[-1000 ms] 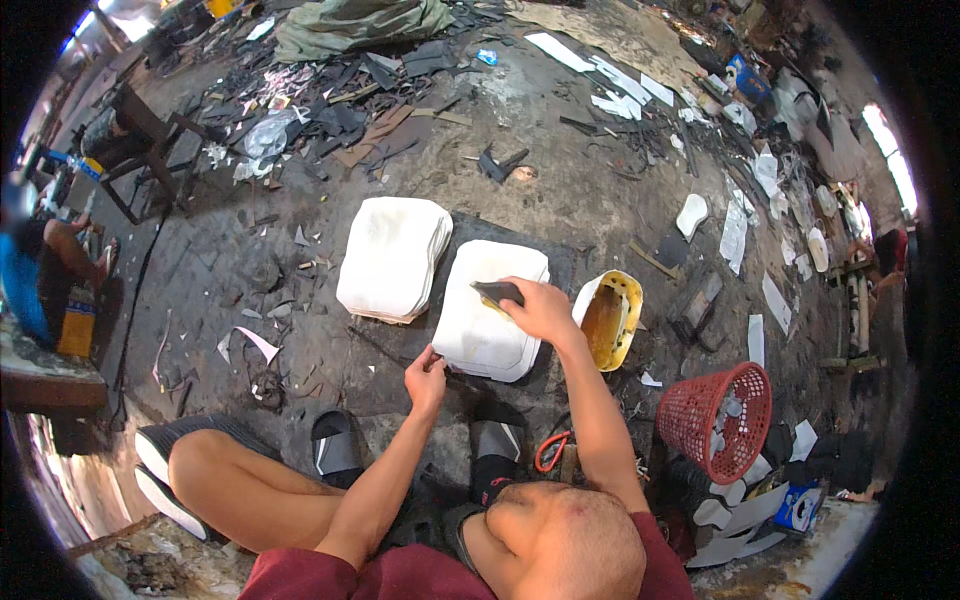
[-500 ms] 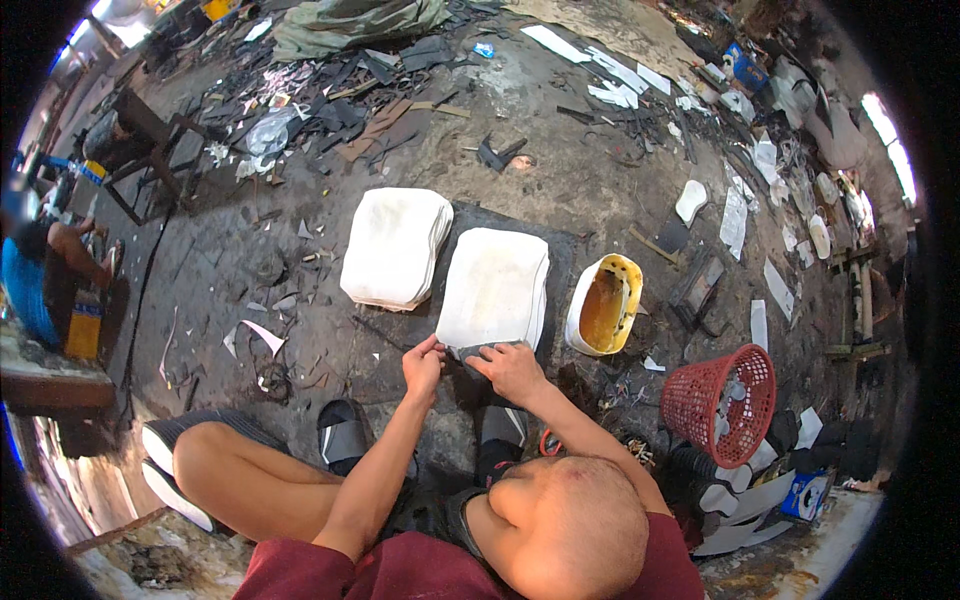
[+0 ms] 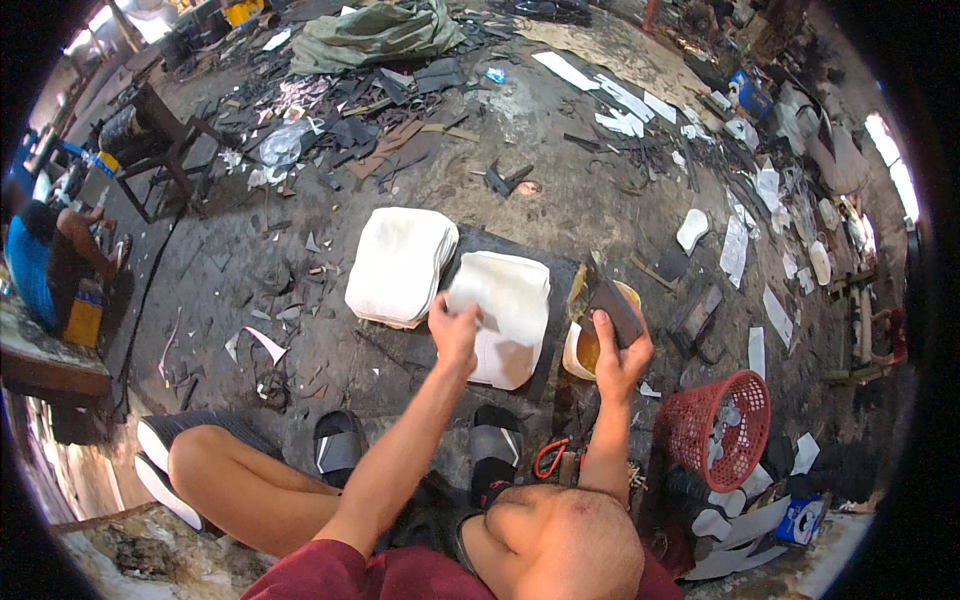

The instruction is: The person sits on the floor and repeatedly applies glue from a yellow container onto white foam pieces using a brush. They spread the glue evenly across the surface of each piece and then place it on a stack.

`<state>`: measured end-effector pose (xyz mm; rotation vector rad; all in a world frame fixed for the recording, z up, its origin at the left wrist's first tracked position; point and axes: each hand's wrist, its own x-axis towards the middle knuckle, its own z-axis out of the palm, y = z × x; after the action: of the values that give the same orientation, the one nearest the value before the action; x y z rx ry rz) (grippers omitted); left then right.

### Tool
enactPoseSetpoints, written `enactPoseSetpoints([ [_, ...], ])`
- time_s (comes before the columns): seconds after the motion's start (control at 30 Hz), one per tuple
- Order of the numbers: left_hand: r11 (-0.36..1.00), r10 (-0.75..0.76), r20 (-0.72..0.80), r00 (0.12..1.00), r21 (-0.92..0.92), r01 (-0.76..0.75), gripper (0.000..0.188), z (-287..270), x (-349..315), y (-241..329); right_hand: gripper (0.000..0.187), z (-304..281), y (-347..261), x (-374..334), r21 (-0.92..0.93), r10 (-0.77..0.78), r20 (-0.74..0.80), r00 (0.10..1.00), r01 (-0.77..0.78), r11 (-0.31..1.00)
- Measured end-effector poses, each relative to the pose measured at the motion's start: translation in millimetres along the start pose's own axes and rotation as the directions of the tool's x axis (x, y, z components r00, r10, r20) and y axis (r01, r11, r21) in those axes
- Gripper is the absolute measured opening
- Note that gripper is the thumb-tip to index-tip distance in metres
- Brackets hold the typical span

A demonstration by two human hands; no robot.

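My left hand [image 3: 455,335] is closed at the near-left corner of a thin white sheet [image 3: 512,285], pinching it. The sheet is lifted and curled back, blurred near my fingers, and bares the near part of the white stack [image 3: 508,365] under it. My right hand [image 3: 624,358] grips a dark flat spreader [image 3: 612,308], raised over an oval white tub [image 3: 576,362]. Yellow-brown glue clings to the spreader's left edge, and more lies in the tub, partly hidden by my hand. Left of the sheet sits another stack of white sheets [image 3: 400,262].
A red plastic basket [image 3: 708,425] stands at my right. Orange-handled scissors [image 3: 550,458] lie by my foot. Scraps [image 3: 380,150] litter the far floor. Another person [image 3: 50,250] sits at the far left near a dark chair [image 3: 150,140].
My right hand has left the stack and moved right, over the tub, with the spreader. My left hand has risen away from me, lifting the sheet's near edge.
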<state>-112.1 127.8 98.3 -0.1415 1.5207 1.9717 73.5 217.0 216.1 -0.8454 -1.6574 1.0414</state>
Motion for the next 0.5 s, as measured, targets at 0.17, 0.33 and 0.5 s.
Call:
enactPoseSetpoints([
  [0.17,0.968,0.175,0.104,0.979,-0.199,-0.152,0.058,-10.2,52.0,86.0,0.035,3.8,26.4,-15.8,0.001,0.042,-0.064,0.997,-0.042,0.999],
  [0.33,0.998,0.056,-0.232,0.971,0.044,-0.047,0.067,-90.9,89.1,95.2,0.036,0.9,36.1,-22.7,0.035,0.126,-0.094,0.988,-0.123,0.992],
  [0.5,0.989,0.028,-0.409,0.912,0.142,0.034,0.068,-142.6,99.4,57.9,0.036,2.5,40.3,-27.9,0.048,0.118,-0.104,0.987,-0.114,0.992],
])
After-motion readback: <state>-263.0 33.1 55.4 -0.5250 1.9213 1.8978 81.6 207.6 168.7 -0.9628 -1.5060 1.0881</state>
